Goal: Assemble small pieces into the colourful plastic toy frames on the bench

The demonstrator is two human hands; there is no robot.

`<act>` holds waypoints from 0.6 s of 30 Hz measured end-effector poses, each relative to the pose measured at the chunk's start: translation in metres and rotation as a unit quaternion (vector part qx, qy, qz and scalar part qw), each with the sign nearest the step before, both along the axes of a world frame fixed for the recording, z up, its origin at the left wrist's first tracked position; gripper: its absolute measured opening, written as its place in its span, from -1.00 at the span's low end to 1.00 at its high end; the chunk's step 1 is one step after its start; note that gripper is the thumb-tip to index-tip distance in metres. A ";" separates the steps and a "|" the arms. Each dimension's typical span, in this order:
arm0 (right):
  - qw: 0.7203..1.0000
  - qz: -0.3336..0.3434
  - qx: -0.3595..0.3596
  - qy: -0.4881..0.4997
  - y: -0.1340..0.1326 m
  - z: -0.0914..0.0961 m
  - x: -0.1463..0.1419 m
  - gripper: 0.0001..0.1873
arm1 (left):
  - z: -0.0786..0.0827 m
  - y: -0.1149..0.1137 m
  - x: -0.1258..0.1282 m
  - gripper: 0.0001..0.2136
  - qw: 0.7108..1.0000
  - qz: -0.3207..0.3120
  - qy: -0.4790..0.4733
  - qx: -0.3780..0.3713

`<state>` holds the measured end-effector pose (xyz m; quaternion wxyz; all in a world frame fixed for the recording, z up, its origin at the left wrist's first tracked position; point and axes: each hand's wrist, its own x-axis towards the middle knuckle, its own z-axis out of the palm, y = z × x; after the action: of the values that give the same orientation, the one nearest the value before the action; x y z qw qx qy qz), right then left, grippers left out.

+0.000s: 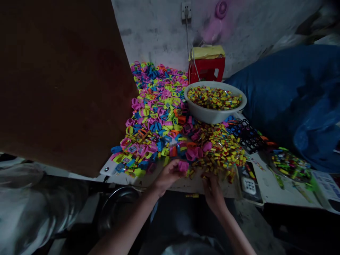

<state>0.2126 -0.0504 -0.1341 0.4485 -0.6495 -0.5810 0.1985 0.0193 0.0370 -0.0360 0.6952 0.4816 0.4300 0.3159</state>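
Note:
My left hand (170, 175) is closed around a pink plastic toy watch (183, 166), held just above the table's front edge. My right hand (211, 187) reaches to the near side of a heap of small yellow-and-red wrapped candies (225, 148). Its fingers are bent together and dim, so what they pinch, if anything, cannot be made out. Ahead and to the left spreads a big pile of toy watches (159, 113) in pink, blue, yellow-green and orange. Several pink pieces (193, 152) lie between both hands and the piles.
A white basin (212, 114) full of candies stands behind the heap, near a red stool (207, 69). To the right are a black plastic grid (247, 136), a phone (249, 184) and a bag of colourful pieces (290, 164). A brown board (66, 88) rises at left; blue sacking (287, 95) bulges at right.

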 end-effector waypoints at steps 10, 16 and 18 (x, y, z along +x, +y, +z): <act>0.965 0.243 -0.098 -0.017 -0.049 -0.010 -0.012 -0.74 | -0.042 -0.063 -0.029 -0.45 0.988 -0.120 0.000 -0.093; 0.951 0.174 -0.126 -0.222 -0.047 -0.060 -0.017 -0.70 | -0.040 -0.065 -0.044 -0.50 0.966 -0.225 0.130 -0.018; 0.950 0.139 -0.125 -0.250 -0.039 -0.073 -0.020 -0.71 | -0.042 -0.066 -0.044 -0.51 0.960 -0.244 0.137 -0.014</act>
<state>0.1930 -0.0897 -0.2066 0.1717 -0.6417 -0.7299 0.1611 -0.0244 -0.0292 -0.0782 0.6926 0.6009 0.3944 0.0616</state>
